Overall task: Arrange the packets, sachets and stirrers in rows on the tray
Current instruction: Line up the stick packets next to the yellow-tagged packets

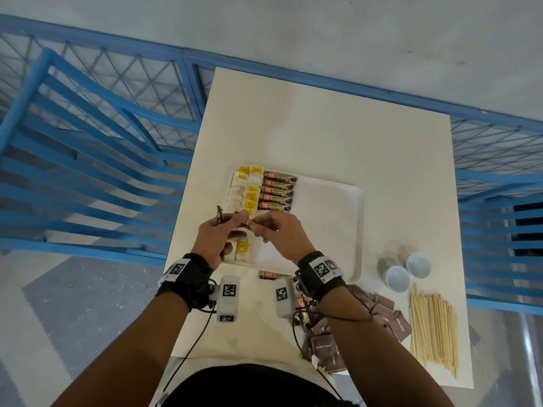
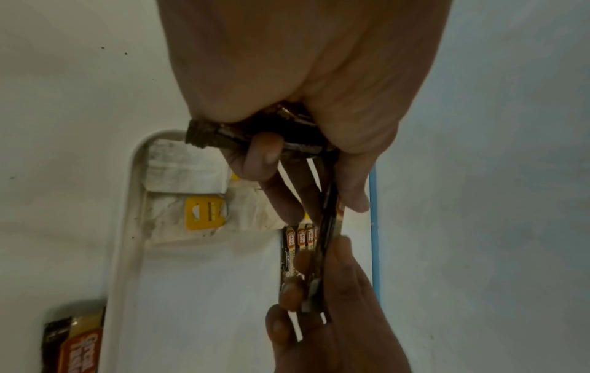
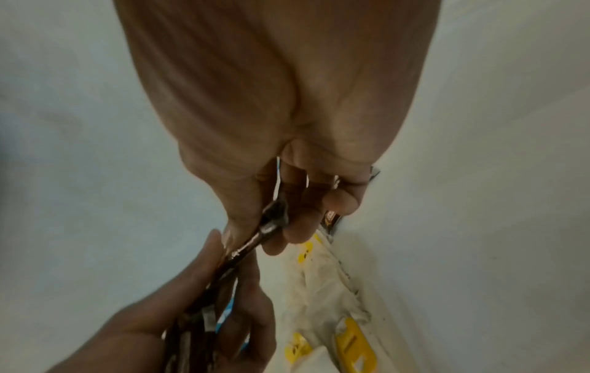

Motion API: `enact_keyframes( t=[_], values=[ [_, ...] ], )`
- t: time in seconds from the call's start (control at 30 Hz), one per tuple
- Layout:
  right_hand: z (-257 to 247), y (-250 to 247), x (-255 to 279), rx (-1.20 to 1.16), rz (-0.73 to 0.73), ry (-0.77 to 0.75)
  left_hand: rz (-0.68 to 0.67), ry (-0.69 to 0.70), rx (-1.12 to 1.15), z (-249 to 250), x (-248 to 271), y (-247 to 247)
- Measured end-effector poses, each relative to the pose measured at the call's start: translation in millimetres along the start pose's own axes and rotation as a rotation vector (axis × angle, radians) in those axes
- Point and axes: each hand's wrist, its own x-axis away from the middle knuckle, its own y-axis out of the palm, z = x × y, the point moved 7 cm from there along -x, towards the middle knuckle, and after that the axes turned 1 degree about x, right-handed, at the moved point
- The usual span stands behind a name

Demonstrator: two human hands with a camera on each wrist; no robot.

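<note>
Brown coffee sachets (image 1: 221, 219): left hand (image 1: 211, 240) is gripping a bunch, fingers curled.
Right hand (image 1: 277, 230): at 3 o'clock, is pinching one sachet (image 1: 248, 223) over tray (image 1: 329, 218).

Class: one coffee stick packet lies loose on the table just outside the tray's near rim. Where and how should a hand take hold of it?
Pinch the coffee stick packet across its narrow width near the left end, coming from above. It lies flat and long, parallel to the tray rim, and the right hand's wrist covers its right end.
</note>
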Motion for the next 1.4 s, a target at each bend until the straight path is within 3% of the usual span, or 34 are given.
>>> enact_keyframes(
  t=[0.27, 0.47, 0.6, 0.9, 1.07, 1.23, 1.4],
  values=[
    [4, -15, 11, -0.110, 0.069, -0.024, 0.007, -0.007, 0.033, -2, 7, 8],
    [-22, -13, 22, 0.244, 0.156, -0.301, 0.059, -0.002, 0.037, 0, 13, 10],
    [-27, -16, 21, 0.346, 0.219, -0.380, 0.036, -0.008, 0.052, -1, 13, 11],
    [-14, -20, 16, 0.464, 0.220, -0.366, 0.073, 0.057, -0.037, -2, 4, -1],
    [4, -26, 13, 0.563, 0.331, -0.334, 0.095, 0.056, -0.053, -6, -1, -3],
    [34, -31, -2, 0.654, 0.359, -0.201, 0.019, 0.020, -0.140, -10, -1, -5],
    [40, -21, -16, 0.730, 0.315, -0.171, -0.003, -0.011, -0.186, -16, -3, -9]
  ],
)
